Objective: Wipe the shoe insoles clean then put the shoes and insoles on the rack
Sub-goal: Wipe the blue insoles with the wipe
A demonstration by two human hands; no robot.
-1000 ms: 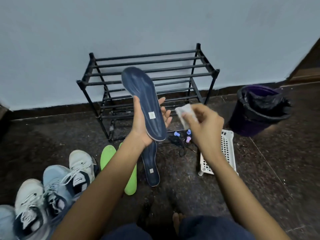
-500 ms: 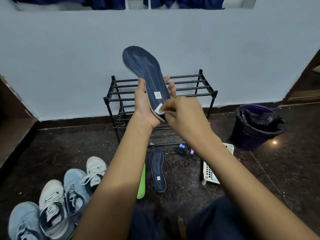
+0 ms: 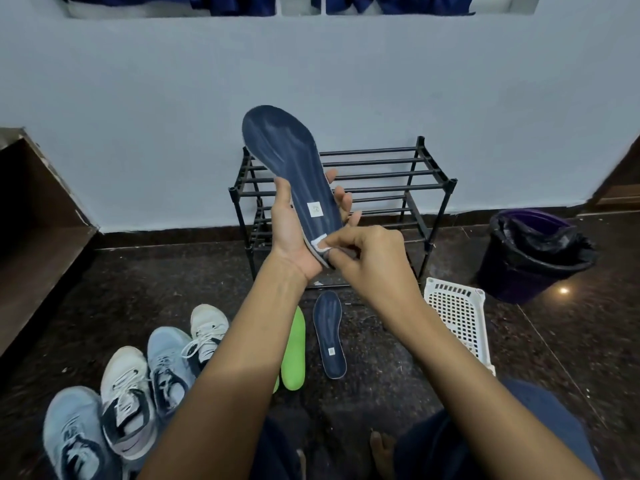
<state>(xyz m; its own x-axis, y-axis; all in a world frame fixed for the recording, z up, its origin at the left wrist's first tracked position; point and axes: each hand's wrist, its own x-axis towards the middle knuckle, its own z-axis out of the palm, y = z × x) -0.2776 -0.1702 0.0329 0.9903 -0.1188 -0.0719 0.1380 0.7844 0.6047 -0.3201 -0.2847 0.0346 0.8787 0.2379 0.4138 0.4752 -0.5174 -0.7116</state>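
My left hand [image 3: 291, 233] holds a dark blue insole [image 3: 294, 168] upright by its heel end, in front of the black shoe rack [image 3: 429, 181]. My right hand [image 3: 374, 261] pinches a small white wipe [image 3: 319, 243] against the heel of that insole. A second dark blue insole [image 3: 330, 332] lies on the floor below, beside a green insole [image 3: 294, 355]. Several shoes, light blue [image 3: 166, 368] and white [image 3: 126, 400], stand on the floor at the lower left.
A white perforated basket [image 3: 460, 317] lies on the floor to the right of my right arm. A dark bin [image 3: 533, 258] lined with a black bag stands further right. A brown step [image 3: 38, 237] borders the left. My knees and a bare foot fill the bottom edge.
My right hand brought the wipe from beside the insole onto its heel end. My view tilted upward, so the rack and the shoes sit lower in the picture.
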